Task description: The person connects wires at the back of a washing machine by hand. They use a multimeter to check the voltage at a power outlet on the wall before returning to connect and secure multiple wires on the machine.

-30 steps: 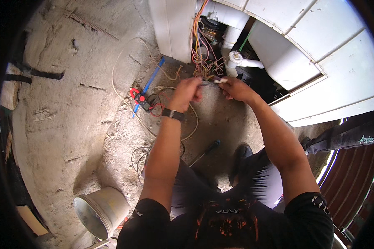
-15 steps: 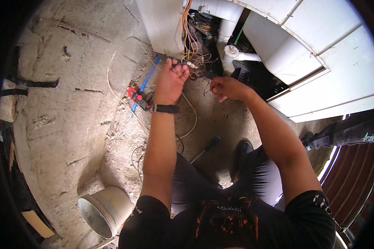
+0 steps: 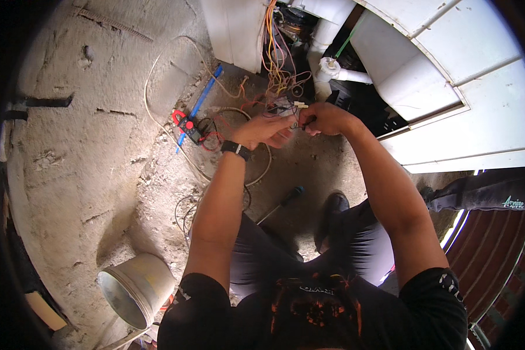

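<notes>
Below an opened white appliance, my two hands meet at a loose bundle of thin coloured wires (image 3: 279,73) hanging out of it. My left hand (image 3: 267,130), a black watch on its wrist, has its fingers closed around some of these wires. Close beside it, my right hand (image 3: 325,119) pinches a thin dark wire between thumb and fingers. A small pale plug connector (image 3: 300,105) sits among the wires just above the hands. What lies inside the fingers is partly hidden. Left of them, a red and black clamp meter (image 3: 187,128) rests on the ground with its leads beside it.
A blue strip (image 3: 206,93) lies by the meter, and a pale cable (image 3: 148,87) loops over the rough concrete. White pipes (image 3: 329,69) and panels (image 3: 478,105) stand at the right. A screwdriver (image 3: 283,204) lies near my feet; a bucket (image 3: 137,289) is tipped at lower left.
My left hand has come down and right from the upper wires to beside my right hand. The pale connector now shows nearer my right hand. The view has shifted slightly.
</notes>
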A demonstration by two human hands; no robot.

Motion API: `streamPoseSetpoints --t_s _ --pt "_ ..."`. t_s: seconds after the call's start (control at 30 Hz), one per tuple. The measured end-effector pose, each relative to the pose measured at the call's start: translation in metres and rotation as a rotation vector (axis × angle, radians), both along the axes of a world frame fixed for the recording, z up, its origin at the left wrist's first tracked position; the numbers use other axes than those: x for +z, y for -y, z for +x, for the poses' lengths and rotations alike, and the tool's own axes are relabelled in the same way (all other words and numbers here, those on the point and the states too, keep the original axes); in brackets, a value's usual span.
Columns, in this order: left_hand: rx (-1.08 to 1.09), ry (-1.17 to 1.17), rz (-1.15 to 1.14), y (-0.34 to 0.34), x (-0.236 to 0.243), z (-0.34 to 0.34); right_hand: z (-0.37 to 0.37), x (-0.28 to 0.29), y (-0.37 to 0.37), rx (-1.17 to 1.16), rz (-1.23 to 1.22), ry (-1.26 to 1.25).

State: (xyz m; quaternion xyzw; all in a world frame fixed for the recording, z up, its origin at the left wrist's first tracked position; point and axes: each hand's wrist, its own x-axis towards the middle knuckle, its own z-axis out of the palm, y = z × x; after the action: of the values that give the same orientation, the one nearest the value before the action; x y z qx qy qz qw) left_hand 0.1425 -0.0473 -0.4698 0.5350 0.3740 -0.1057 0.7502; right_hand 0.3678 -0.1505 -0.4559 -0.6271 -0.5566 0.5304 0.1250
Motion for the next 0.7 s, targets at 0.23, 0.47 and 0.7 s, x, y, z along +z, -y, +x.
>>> streamPoseSetpoints --t_s 0.23,0.47,0.7 --pt "0.143 -0.004 0.178 -0.016 -0.025 -0.024 0.005 0.009 0.003 -0.11 -0.072 -0.133" --pt "0.556 0.483 -0.257 -0.012 -0.017 -0.017 0.018 0.016 0.004 -0.027 -0.003 -0.069" --pt "0.505 0.533 -0.447 -0.025 -0.029 -0.032 0.013 0.021 -0.005 -0.17 -0.198 -0.297"
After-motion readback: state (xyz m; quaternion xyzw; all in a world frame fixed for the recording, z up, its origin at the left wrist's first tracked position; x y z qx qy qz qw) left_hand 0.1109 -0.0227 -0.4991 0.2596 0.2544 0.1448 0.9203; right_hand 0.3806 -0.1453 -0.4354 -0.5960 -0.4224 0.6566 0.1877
